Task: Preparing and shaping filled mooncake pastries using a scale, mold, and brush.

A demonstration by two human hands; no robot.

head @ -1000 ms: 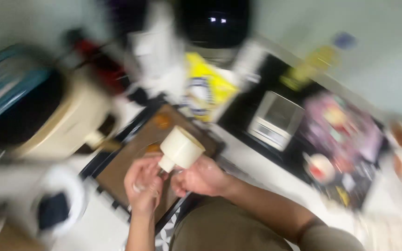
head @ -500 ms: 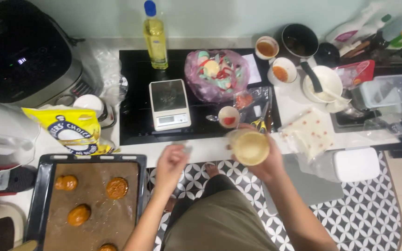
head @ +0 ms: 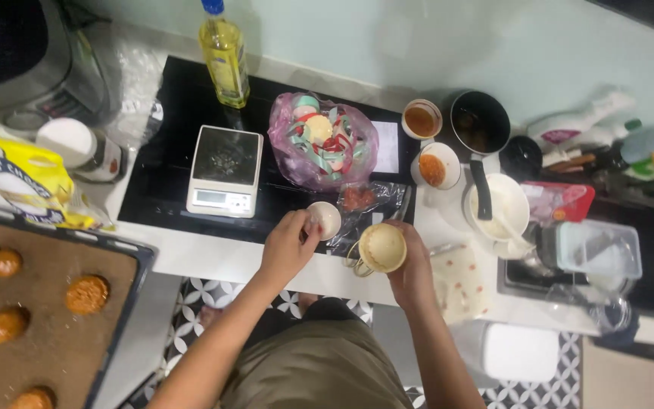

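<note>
Cream mould (head: 381, 248) sits clasped in the right hand (head: 410, 273); left hand (head: 288, 242) pinches a bowl (head: 325, 220), seemingly, at ten o'clock. Tilting could spill it.

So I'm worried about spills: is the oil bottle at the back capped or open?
Capped. The oil bottle stands upright at the back of the black cooktop, with its blue cap on top.

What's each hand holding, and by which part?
Right hand grips the round cream mould around its side. Left hand pinches the small white bowl at its rim.
</note>
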